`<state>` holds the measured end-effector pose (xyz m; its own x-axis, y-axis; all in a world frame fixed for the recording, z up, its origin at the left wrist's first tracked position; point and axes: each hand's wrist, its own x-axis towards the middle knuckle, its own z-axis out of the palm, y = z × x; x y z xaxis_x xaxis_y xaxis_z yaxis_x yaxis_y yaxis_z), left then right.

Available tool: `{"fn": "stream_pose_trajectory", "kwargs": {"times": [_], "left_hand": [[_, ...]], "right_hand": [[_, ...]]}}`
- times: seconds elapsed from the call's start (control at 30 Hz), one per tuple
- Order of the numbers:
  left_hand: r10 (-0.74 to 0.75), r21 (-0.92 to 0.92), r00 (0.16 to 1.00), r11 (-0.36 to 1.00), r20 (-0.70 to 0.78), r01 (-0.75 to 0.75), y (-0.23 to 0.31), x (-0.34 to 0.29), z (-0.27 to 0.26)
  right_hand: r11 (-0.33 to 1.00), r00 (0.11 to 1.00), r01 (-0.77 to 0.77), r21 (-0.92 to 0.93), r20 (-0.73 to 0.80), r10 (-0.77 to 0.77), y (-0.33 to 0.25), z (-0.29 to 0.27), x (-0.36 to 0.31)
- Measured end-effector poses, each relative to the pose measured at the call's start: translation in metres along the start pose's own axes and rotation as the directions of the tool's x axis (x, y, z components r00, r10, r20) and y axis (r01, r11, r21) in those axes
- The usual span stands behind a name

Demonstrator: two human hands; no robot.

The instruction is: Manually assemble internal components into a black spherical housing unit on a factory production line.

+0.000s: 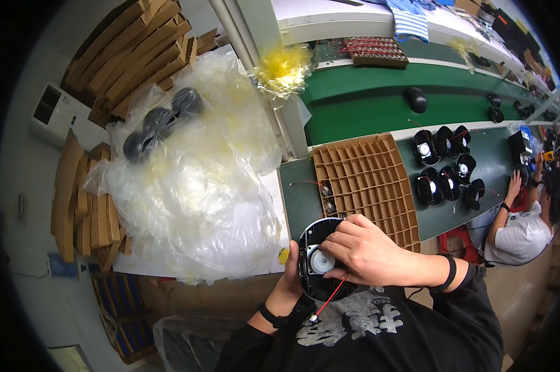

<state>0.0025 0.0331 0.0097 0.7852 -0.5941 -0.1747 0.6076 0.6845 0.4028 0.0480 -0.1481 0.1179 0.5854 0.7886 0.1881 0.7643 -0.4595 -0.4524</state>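
Note:
A round black plastic housing [315,233] is tilted up close to my body, its hollow side facing me. My left hand [287,278] grips its left edge, the thumb along the rim. Inside the housing sits a small speaker [321,262] with a silvery round back. My right hand [362,249] reaches in from the right with curled fingers closed at the speaker's edge; the fingertips are partly hidden. A red wire [331,296] with a small white connector [313,318] hangs out of the housing toward my shirt.
A cardboard divider tray [367,189] lies just beyond my hands, with several small speakers at its left edge. Several black housings with speakers [430,186] stand to the right. Plastic bags [199,204] cover the left table. A green conveyor belt [354,93] runs behind; a co-worker [520,232] sits at right.

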Motion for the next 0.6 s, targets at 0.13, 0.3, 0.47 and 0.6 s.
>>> {"fn": "stream_pose_trajectory", "kwargs": {"times": [0.13, 0.3, 0.47, 0.6], "left_hand": [[-0.012, 0.013, 1.000, 1.000, -0.005, 0.012, 0.001, -0.002, -0.002], [0.005, 0.020, 1.000, 1.000, -0.006, -0.005, -0.001, -0.004, -0.002], [0.008, 0.056, 1.000, 0.998, -0.026, -0.007, -0.004, -0.003, 0.001], [-0.012, 0.029, 0.997, 0.999, -0.071, 0.014, -0.005, -0.001, 0.004]], "right_hand": [[1.000, 1.000, -0.007, 0.004, 0.017, 0.007, -0.001, 0.002, 0.001], [1.000, 0.998, -0.019, -0.021, 0.063, 0.020, -0.007, -0.001, 0.001], [0.999, 0.996, -0.028, -0.018, 0.080, 0.030, -0.007, -0.003, -0.002], [0.998, 0.997, -0.041, -0.046, 0.062, 0.044, -0.006, 0.000, -0.005]]}}
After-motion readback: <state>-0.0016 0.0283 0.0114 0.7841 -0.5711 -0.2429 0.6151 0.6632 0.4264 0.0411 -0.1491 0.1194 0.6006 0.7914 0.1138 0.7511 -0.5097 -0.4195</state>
